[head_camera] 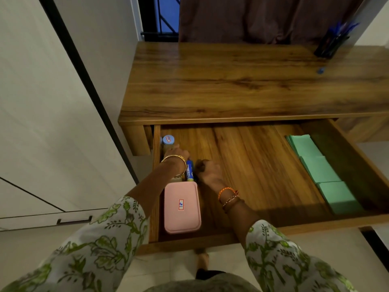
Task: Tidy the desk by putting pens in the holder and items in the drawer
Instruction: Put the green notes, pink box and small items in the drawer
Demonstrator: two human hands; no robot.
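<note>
One head-worn view looks steeply down, close over the open drawer [263, 165].

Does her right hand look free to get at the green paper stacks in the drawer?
Probably yes: the right hand is inside the open drawer, and only bare wood lies between it and the green stacks.

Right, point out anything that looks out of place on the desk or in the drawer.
One thing: a small blue piece, too blurred to identify, lies loose on the desk top near the pen holder. In the open drawer, the pink case, blue tube and green pads lie neatly along the sides.
</note>
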